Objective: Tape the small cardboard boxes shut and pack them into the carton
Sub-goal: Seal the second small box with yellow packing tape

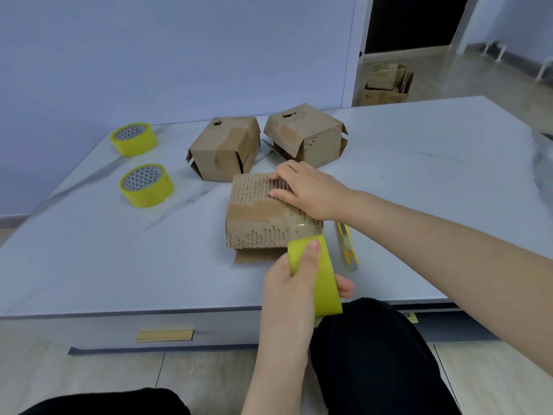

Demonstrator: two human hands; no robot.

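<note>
Box: worn brown corrugated cardboard box [260, 217], near the front edge of the pale marbled counter [119, 265].
Right hand [311, 190]: fingers flat, pressing the box top.
Left hand [284, 289]: grasping a yellow packing-tape roll [324, 274] at the box's near corner.
Tape: a glossy strip [299, 224] apparently crosses the top.
Risk: a hard pull could skew the strip or drag the box.

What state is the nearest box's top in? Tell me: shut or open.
Shut: the box flaps lie flat under the right hand.

Home room — marble-look table [419, 175], tiled floor [478, 79], doorway [413, 22].
</note>
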